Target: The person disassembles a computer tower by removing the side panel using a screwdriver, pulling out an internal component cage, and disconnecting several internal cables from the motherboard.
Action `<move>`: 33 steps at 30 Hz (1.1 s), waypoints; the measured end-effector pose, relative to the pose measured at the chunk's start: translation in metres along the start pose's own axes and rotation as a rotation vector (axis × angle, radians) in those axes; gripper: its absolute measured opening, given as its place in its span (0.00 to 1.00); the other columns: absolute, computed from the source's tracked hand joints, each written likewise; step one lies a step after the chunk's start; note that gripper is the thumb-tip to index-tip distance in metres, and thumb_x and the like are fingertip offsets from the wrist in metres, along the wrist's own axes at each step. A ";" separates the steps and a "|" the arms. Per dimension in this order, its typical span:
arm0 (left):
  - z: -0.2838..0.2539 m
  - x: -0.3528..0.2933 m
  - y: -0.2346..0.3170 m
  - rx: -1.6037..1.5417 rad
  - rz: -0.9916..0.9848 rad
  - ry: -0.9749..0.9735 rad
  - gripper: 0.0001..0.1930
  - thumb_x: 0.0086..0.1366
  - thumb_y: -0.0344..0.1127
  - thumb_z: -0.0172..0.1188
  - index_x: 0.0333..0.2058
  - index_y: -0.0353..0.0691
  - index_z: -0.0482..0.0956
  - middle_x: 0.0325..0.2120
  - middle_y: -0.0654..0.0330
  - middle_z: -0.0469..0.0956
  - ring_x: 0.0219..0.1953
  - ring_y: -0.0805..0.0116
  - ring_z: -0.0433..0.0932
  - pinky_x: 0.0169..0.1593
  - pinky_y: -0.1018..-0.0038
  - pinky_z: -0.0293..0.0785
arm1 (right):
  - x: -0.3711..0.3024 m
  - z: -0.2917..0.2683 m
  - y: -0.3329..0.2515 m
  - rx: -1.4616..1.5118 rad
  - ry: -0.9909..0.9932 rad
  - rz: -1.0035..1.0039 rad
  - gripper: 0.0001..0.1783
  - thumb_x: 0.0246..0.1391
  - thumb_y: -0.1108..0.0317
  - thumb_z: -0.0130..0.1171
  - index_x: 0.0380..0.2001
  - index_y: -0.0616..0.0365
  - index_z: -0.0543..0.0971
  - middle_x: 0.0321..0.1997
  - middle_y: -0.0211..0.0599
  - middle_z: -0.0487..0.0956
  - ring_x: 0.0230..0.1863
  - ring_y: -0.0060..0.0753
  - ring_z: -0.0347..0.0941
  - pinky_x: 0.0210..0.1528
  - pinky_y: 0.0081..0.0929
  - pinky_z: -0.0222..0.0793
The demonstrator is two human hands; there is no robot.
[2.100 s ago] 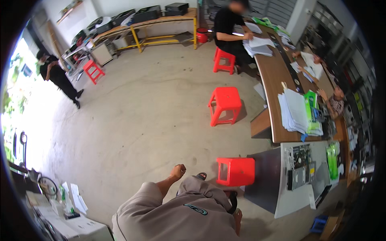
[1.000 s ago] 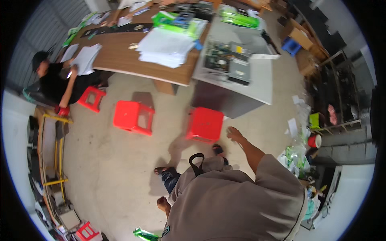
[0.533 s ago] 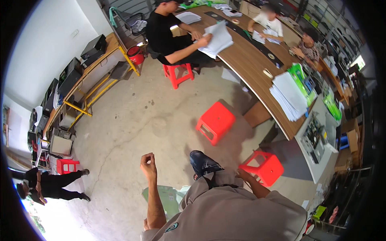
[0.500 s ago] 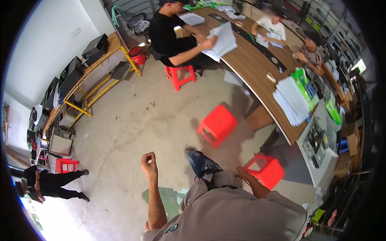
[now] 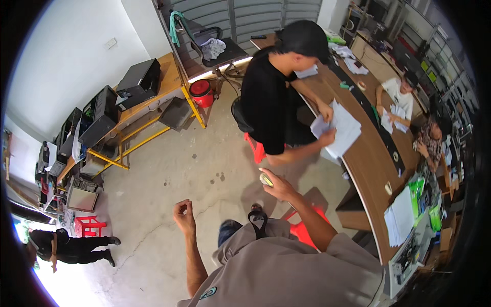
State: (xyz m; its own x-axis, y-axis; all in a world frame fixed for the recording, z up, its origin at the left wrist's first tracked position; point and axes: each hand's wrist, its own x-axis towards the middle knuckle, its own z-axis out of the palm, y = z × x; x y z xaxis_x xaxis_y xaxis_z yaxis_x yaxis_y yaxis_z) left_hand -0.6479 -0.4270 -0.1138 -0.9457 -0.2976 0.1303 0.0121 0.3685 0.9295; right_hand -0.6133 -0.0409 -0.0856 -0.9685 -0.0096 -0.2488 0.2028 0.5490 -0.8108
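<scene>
My right hand (image 5: 281,188) reaches forward over the floor, its fingers closed round a small round yellowish thing with a pale rim (image 5: 266,179). Its exact kind does not show. To the left, my left hand (image 5: 185,219) is raised above the concrete with thumb and fingertips pinched together; whatever they hold, if anything, is too small to make out. Just beyond my right hand, a seated person in black (image 5: 271,97) handles a stack of white sheets (image 5: 345,130) at the table edge. Below my right forearm is a red plastic stool (image 5: 302,233), partly covered.
A long curved brown table (image 5: 371,197) runs along the right, with paper piles (image 5: 399,217) and two more people seated behind it. At left stands a yellow-framed bench (image 5: 169,71) with black computer cases (image 5: 139,82). A red bucket (image 5: 201,93) and another person (image 5: 71,245) are farther off.
The view has shifted toward the seated person and table. My right hand has moved from beside the stool to out in front, where the round thing shows. My left hand stays pinched.
</scene>
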 end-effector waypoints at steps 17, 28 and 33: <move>0.413 0.679 0.069 -0.150 0.381 -0.773 0.03 0.63 0.25 0.68 0.35 0.34 0.84 0.32 0.60 0.83 0.35 0.75 0.78 0.41 0.76 0.75 | 0.465 -0.067 -0.172 0.214 0.343 0.145 0.41 0.56 0.62 0.64 0.71 0.54 0.61 0.53 0.61 0.80 0.55 0.57 0.79 0.58 0.39 0.70; 0.712 0.795 0.196 -0.309 0.882 -1.217 0.05 0.59 0.27 0.69 0.35 0.38 0.84 0.34 0.54 0.83 0.35 0.54 0.81 0.39 0.65 0.77 | 0.614 -0.161 -0.204 0.581 0.730 0.317 0.40 0.54 0.72 0.65 0.71 0.56 0.65 0.44 0.40 0.81 0.44 0.28 0.76 0.53 0.28 0.70; 0.804 0.840 0.237 -0.188 0.807 -1.354 0.05 0.60 0.24 0.67 0.35 0.38 0.83 0.34 0.53 0.82 0.35 0.54 0.82 0.38 0.66 0.75 | 0.672 -0.235 -0.210 0.675 0.899 0.390 0.38 0.53 0.82 0.64 0.68 0.60 0.68 0.41 0.31 0.80 0.44 0.22 0.74 0.51 0.24 0.71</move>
State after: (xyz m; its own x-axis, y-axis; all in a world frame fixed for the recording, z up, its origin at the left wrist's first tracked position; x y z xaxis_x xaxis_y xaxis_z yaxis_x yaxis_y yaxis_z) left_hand -1.7007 0.1188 -0.0615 -0.2477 0.9229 0.2947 0.5737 -0.1054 0.8123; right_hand -1.3407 0.0337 0.0418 -0.5238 0.7982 -0.2976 0.2804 -0.1683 -0.9450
